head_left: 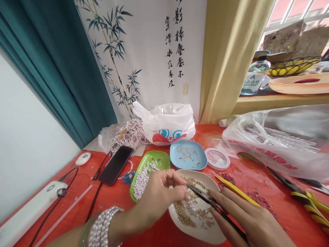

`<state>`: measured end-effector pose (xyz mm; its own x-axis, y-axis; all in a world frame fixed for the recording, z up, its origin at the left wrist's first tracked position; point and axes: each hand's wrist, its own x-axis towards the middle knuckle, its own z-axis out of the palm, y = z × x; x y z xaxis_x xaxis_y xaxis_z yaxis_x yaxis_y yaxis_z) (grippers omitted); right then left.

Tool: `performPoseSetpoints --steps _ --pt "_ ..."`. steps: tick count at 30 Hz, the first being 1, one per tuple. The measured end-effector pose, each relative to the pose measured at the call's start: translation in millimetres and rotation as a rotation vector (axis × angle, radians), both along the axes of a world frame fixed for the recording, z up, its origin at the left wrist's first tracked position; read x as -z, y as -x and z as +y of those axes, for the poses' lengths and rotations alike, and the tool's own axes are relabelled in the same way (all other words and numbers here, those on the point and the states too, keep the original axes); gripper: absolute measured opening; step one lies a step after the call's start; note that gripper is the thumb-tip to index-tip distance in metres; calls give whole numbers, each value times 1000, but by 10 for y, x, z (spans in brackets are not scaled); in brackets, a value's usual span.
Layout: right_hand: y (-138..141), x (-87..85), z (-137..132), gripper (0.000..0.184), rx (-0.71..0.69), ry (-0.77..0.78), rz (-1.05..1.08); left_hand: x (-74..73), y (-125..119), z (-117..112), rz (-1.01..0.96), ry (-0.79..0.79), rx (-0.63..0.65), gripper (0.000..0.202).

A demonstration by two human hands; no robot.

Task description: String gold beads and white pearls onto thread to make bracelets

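My left hand point(164, 187), with strands of pearly beads around its wrist, is closed in a pinch. Whatever sits between its fingertips is too small to make out. My right hand point(246, 212) is wrapped round needle-nose pliers point(203, 195), whose tips meet the left fingertips. Both hands are over a cream plate point(177, 222) scattered with gold beads point(183, 214) and some clear or white ones. Left of the plate, a green tray point(160, 156) holds white pearl beads point(141, 181). Behind it, a blue tray point(174, 164) contains small metal pieces point(187, 155).
Yellow tweezers point(236, 188) and dark red beads point(259, 200) lie right of the plate, with yellow-black pliers point(295, 192) beyond. A phone point(116, 164), a power strip point(33, 206) and cables occupy the left. Plastic bags point(169, 123) and bead strands point(132, 133) stand at the back.
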<state>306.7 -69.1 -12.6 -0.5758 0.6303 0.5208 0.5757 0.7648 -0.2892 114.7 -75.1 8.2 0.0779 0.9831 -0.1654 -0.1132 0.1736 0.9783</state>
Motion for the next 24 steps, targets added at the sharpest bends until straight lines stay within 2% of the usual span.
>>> performPoseSetpoints --steps 4,6,9,14,18,24 --pt "-21 -2 30 30 -10 16 -3 15 12 15 -27 6 25 3" --pt "-27 -19 41 30 -27 55 0 49 26 33 -24 -15 35 9" --pt "-28 -49 51 30 -47 95 43 82 39 51 21 -46 27 18" --pt "-12 -96 52 29 -75 188 111 78 37 38 149 -100 -17 18" --pt "-2 -110 53 30 -87 210 131 79 59 27 299 -234 -46 15" --pt "-5 -76 50 30 -52 126 118 67 105 36 544 -512 -64 8"
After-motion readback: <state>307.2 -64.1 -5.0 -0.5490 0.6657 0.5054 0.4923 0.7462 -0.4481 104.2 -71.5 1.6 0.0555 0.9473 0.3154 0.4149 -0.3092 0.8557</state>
